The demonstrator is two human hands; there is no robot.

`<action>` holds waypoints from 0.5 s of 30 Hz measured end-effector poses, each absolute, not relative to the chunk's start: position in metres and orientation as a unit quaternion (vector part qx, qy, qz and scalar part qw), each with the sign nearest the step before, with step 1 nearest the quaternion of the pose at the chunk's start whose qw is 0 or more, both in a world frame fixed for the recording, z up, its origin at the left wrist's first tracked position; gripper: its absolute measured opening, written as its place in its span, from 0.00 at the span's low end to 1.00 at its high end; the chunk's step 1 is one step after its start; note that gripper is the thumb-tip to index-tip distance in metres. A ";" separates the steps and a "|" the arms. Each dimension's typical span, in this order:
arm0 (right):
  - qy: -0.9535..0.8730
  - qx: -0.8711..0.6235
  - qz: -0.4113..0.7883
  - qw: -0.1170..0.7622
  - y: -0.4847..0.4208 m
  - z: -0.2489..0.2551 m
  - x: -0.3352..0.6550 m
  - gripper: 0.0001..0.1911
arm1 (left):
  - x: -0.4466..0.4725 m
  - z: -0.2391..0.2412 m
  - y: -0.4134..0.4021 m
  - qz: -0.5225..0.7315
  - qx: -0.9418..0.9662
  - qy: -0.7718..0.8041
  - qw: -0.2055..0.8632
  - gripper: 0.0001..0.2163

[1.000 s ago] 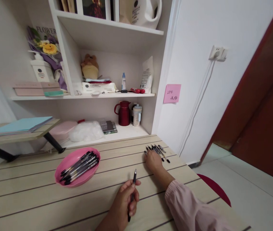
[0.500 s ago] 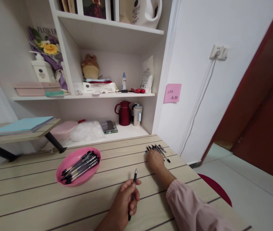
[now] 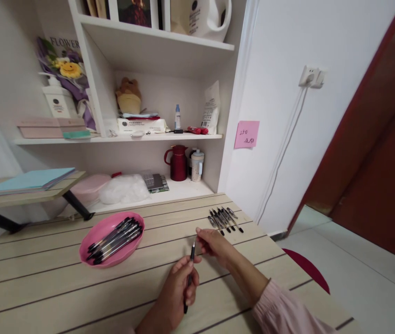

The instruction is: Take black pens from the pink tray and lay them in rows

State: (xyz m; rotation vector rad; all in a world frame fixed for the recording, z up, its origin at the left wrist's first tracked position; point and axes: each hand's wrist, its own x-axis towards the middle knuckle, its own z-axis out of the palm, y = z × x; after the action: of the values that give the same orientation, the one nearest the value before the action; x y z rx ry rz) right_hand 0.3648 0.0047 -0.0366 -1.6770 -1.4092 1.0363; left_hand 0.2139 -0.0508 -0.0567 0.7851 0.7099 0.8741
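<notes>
place: likely home study corner | signs: striped desk (image 3: 61,297), white shelving (image 3: 162,39), bouquet (image 3: 70,70), pump bottle (image 3: 59,101), red jug (image 3: 178,164)

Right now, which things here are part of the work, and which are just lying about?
Seemingly in use:
pen in left fingers
pink bowl with pens
loose pens on table

Lying about:
red jug
plush toy
blue papers
pump bottle

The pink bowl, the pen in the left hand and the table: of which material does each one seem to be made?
Pink bowl: probably plastic, smooth; the thin, wavy rim suggests it.
Pen in the left hand: likely dark plastic, with a silvery, perhaps metal, tip.
Table: pale, wood-coloured and rather matte; real wood or laminate, I cannot tell.
</notes>
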 end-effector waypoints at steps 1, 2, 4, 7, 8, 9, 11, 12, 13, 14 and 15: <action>-0.507 -0.590 0.486 0.398 -0.002 -0.038 0.358 0.25 | 0.214 -0.057 -0.051 0.406 0.362 0.329 0.772 0.13; -0.467 -0.539 0.546 0.439 -0.007 -0.040 0.351 0.25 | 0.215 -0.057 -0.050 0.408 0.362 0.331 0.770 0.13; -0.403 -0.476 0.598 0.503 -0.014 -0.043 0.341 0.25 | 0.215 -0.057 -0.050 0.410 0.362 0.335 0.768 0.12; -0.372 -0.453 0.584 0.562 -0.016 -0.047 0.333 0.24 | 0.216 -0.057 -0.051 0.415 0.363 0.339 0.762 0.13; -0.374 -0.450 0.576 0.571 -0.016 -0.047 0.332 0.24 | 0.217 -0.057 -0.052 0.419 0.365 0.341 0.758 0.14; -0.380 -0.450 0.565 0.577 -0.015 -0.048 0.332 0.23 | 0.217 -0.056 -0.052 0.423 0.366 0.344 0.754 0.14; -0.397 -0.464 0.531 0.587 -0.013 -0.050 0.332 0.23 | 0.218 -0.056 -0.052 0.431 0.368 0.352 0.745 0.14; -0.408 -0.474 0.509 0.592 -0.012 -0.052 0.333 0.22 | 0.218 -0.056 -0.052 0.432 0.369 0.355 0.743 0.15; -0.419 -0.483 0.487 0.595 -0.011 -0.053 0.334 0.22 | 0.218 -0.056 -0.052 0.430 0.369 0.356 0.743 0.15; -0.430 -0.491 0.468 0.596 -0.010 -0.055 0.334 0.22 | 0.218 -0.056 -0.052 0.427 0.368 0.356 0.746 0.15; -0.440 -0.494 0.455 0.596 -0.010 -0.056 0.335 0.21 | 0.218 -0.056 -0.051 0.423 0.366 0.355 0.749 0.15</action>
State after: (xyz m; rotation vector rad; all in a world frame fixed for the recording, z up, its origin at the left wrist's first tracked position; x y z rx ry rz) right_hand 0.3349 -0.0097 -0.0559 -1.1474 -1.0214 1.0562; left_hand 0.2179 -0.0510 -0.0563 0.8003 0.7766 0.9245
